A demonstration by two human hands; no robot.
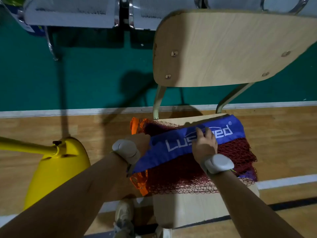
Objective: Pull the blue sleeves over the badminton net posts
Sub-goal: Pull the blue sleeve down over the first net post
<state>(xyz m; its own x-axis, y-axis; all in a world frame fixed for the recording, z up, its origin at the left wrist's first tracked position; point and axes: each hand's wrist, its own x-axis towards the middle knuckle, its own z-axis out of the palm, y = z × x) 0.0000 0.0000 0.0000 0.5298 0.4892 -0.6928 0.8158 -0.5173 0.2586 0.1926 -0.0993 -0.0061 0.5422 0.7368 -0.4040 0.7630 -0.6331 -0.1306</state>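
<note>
Head view showed the right grip point(204, 143) pressing flat, released, on the blue sleeve point(157, 157) over the red net point(188, 182) on a chair point(223, 48); the left grip point(137, 141) had its fingers hidden, state unclear

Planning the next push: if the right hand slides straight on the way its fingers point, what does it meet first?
The right hand rests on the blue white-lettered fabric sleeve; onward it likely crosses that onto the bare rear strip of the pale wooden chair seat.

Head view, wide-angle, steeply down, close over chair seat point(188, 210).
</note>
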